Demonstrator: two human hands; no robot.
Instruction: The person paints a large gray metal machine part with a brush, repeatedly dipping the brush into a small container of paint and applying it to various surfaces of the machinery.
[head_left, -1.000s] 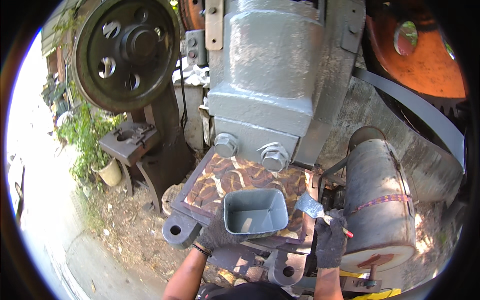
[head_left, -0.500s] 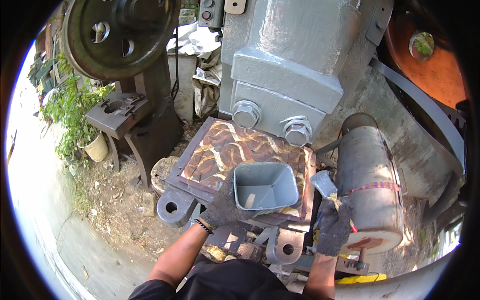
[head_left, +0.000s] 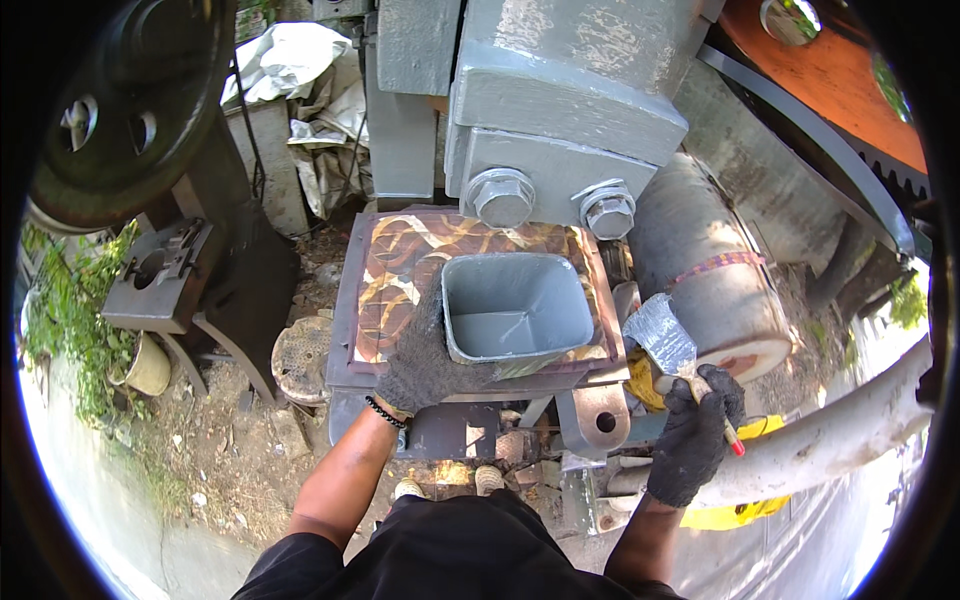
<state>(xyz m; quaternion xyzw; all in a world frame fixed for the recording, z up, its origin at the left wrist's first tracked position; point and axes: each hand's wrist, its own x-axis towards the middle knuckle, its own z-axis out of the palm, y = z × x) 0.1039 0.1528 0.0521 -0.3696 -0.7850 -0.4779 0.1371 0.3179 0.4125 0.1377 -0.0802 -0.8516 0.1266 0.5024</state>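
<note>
A grey-coated, rounded rectangular paint container (head_left: 520, 282) is held over the patterned sheet (head_left: 393, 290) on the machine's bed. My left hand (head_left: 425, 355), in a dark knit glove, is closed round the container's left side, its palm partly under it. Grey paint coats the inside walls. To the right of the bed, my right hand (head_left: 695, 435), gloved in black, grips a paintbrush (head_left: 664, 336) by its handle. The wide brush head, smeared grey, points up and to the left, and the handle's red end sticks out below my fingers.
A large grey-painted machine body (head_left: 570, 110) with two big bolts (head_left: 502, 198) rises just beyond the bed. At right lie a metal cylinder (head_left: 710, 260) and a pale trunk-like pole (head_left: 830, 430). A dark press (head_left: 200, 200) stands at left, near a potted plant (head_left: 147, 365).
My view has shifted, so the machine parts sit differently in the picture. My right hand has turned, showing more of the brush's flat face. The left hand still holds the paint container.
</note>
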